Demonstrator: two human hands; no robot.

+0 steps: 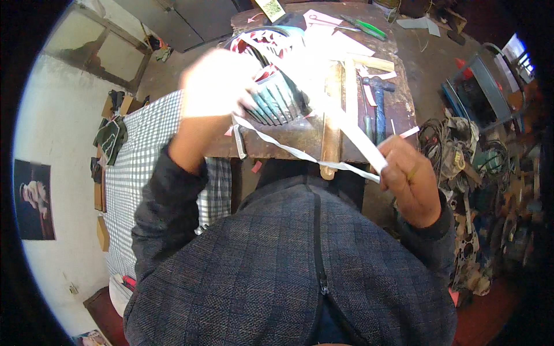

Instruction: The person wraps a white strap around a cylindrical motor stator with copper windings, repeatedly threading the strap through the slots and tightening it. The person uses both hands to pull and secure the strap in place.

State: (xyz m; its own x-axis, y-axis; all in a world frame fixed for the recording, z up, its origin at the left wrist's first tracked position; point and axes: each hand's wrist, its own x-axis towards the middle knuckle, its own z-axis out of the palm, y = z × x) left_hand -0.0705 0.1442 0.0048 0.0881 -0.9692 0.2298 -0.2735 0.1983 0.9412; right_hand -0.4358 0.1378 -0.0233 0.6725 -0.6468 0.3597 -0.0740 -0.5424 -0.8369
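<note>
A finned, dark green metal motor housing lies on the worn wooden bench, with red and white material showing in its opening. My left hand is at the housing's left side, its fingers curled; strong glare hides what they grip. My right hand, in front of the bench's right side, is closed on a flat white tape. Two lengths of tape run from it: a broad one up toward the bright area by the housing, and a twisted one across to below my left hand.
Right of the housing lie wooden sticks, a hammer and a thin screwdriver. Green-handled pliers and scissors are farther back. A checkered cloth covers a surface at left; cables and metal parts pile up at right.
</note>
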